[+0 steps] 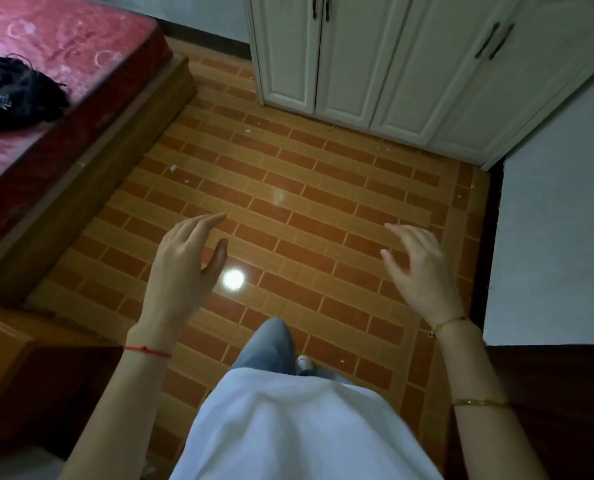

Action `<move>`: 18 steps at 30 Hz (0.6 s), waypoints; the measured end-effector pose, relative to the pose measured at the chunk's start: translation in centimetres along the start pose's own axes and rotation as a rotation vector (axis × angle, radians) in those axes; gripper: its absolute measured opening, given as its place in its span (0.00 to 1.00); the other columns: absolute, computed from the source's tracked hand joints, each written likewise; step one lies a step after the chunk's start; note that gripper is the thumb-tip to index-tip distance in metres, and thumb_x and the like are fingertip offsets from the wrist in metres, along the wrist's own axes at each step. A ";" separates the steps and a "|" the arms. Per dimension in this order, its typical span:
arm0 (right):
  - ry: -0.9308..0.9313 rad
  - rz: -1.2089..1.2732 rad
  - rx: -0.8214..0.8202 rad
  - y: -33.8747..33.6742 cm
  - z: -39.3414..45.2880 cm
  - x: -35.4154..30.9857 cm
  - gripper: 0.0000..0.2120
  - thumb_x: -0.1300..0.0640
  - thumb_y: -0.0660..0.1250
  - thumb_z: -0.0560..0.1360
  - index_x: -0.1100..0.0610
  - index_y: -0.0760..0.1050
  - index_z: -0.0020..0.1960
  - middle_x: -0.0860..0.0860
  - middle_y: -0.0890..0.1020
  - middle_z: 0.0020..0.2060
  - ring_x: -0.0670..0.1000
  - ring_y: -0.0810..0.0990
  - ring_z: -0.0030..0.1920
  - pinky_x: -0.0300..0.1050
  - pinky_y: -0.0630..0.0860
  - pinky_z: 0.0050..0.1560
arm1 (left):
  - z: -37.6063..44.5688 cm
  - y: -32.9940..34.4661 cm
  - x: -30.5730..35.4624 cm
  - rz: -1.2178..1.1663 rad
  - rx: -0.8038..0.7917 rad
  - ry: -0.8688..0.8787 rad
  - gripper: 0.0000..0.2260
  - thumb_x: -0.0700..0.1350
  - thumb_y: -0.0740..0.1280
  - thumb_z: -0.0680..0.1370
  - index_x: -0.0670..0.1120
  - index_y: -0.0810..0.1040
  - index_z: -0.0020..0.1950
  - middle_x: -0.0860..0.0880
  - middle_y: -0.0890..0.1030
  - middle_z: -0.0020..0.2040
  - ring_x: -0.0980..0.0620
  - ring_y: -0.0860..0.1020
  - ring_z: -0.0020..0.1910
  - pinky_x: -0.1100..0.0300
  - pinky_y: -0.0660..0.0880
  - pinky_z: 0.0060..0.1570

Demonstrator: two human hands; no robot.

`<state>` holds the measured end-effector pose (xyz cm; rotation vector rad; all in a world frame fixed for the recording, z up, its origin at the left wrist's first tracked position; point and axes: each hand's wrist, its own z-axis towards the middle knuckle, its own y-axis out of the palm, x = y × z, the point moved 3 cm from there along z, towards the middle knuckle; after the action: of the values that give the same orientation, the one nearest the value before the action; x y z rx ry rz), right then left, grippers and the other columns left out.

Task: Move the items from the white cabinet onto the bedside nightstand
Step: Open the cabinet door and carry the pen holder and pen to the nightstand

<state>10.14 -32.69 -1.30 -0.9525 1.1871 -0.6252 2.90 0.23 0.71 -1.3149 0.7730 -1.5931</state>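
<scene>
- The left hand (181,271) was held out over the tiled floor (323,188), fingers straight and loosely spread, thumb apart, holding nothing.
- The right hand (420,268) was raised at the same level, fingers relaxed and slightly bent, also empty.
- A thin red string bracelet (148,351) circled the left wrist; a fine gold chain (449,322) sat at the right wrist and a gold bangle (481,402) further up that forearm.
- The white cabinet (392,64) stood ahead across the floor, well apart from both hands, all its panelled doors closed, with dark handles (494,41) on them; the items inside were hidden.
- A brown wooden surface (8,355) at the lower left, just beside the bed frame, was probably the bedside nightstand, though only its corner showed.
- A red patterned mattress (63,46) lay at the upper left, with a black bundle (15,91) on it, too dark to identify.
- A bright round light reflection (233,279) shone on the tiles between the hands.
- No readable writing or label was visible anywhere.
- The person wore a white top (295,427) and grey-blue trousers (271,344).
</scene>
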 end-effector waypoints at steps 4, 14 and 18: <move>0.040 0.002 -0.010 0.4 4.0 1.0 0.20 0.52 0.62 0.79 0.53 0.69 0.70 0.49 0.74 0.64 0.47 0.67 0.68 0.40 0.64 0.67 | 3.8 1.0 -0.6 -0.018 0.013 -0.014 0.17 0.44 0.66 0.80 0.44 0.74 0.69 0.44 0.79 0.62 0.46 0.76 0.64 0.47 0.72 0.66; 0.038 0.004 0.010 2.8 23.8 1.9 0.19 0.54 0.63 0.79 0.55 0.70 0.69 0.49 0.74 0.64 0.47 0.68 0.67 0.40 0.63 0.68 | 22.5 5.1 -6.7 -0.014 0.008 -0.001 0.17 0.45 0.65 0.81 0.44 0.74 0.69 0.46 0.79 0.63 0.46 0.76 0.64 0.46 0.72 0.66; 0.052 0.013 0.031 2.5 33.8 1.1 0.19 0.53 0.62 0.79 0.53 0.69 0.70 0.48 0.73 0.64 0.46 0.67 0.67 0.38 0.60 0.66 | 32.0 4.9 -8.9 -0.004 0.003 0.007 0.17 0.45 0.64 0.81 0.44 0.74 0.69 0.45 0.79 0.63 0.45 0.77 0.62 0.45 0.73 0.65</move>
<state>42.59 -22.78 -1.26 -0.9064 1.2247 -0.6598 35.37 8.90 0.44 -1.3102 0.7731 -1.6020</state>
